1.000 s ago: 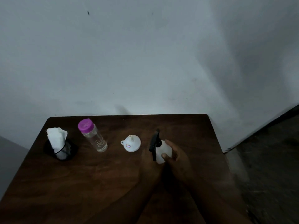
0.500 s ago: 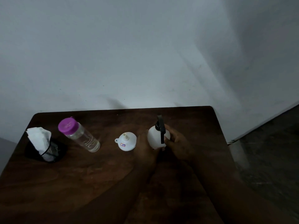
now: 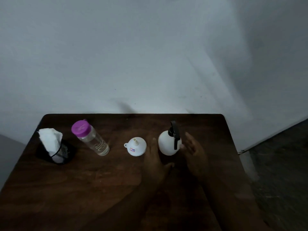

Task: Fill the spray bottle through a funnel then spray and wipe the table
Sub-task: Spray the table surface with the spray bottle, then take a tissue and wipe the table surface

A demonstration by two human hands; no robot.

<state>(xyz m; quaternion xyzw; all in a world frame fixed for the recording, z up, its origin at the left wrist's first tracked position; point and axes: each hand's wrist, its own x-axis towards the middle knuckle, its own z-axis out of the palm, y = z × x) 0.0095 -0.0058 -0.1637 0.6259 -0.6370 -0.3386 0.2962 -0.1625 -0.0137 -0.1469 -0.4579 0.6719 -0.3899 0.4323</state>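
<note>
A round white spray bottle [image 3: 167, 145] with a black trigger head stands upright on the dark wooden table [image 3: 83, 180]. My left hand [image 3: 155, 157] lies just left of it with fingers straight, apart from the bottle. My right hand [image 3: 194, 149] is just right of it, fingers spread, one fingertip at the bottle's side. A white funnel [image 3: 135, 146] sits upside down to the left of the bottle. Farther left a clear water bottle [image 3: 90, 138] with a purple cap stands tilted in view.
A black mesh holder with white tissues [image 3: 52, 145] stands at the table's left. A pale wall runs behind the table's far edge. The table's right edge drops to a dark floor [image 3: 280, 172].
Both hands held the spray bottle earlier and turned it upright. Now they have let go and opened beside it. The view has shifted slightly.
</note>
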